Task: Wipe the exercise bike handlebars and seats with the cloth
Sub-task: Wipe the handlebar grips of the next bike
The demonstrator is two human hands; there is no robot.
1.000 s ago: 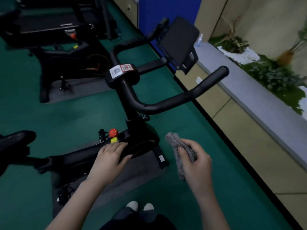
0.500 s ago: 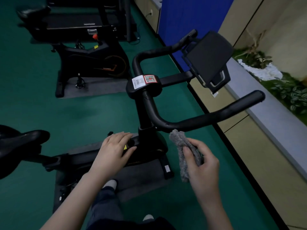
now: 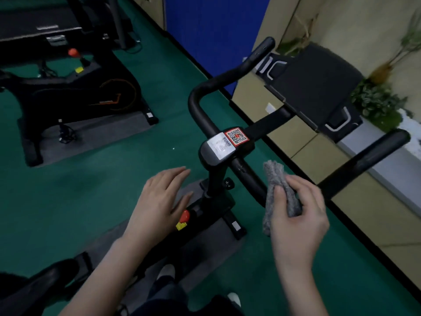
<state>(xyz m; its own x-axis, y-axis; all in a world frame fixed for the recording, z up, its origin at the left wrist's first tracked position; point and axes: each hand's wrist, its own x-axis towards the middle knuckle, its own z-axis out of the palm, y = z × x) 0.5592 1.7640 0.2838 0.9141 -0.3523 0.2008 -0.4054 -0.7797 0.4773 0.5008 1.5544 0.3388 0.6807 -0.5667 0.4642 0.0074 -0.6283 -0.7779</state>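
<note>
Your right hand [image 3: 296, 215] pinches the grey cloth [image 3: 276, 179] just beside the handlebar [image 3: 364, 161]. Your left hand [image 3: 159, 201] hovers flat and empty, left of it. Handlebar wiping looks imminent (contact unclear), so next press the cloth on.

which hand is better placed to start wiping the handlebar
Right. The right hand grips the grey cloth close beside the handlebar; the left hand is open and holds nothing.
</note>
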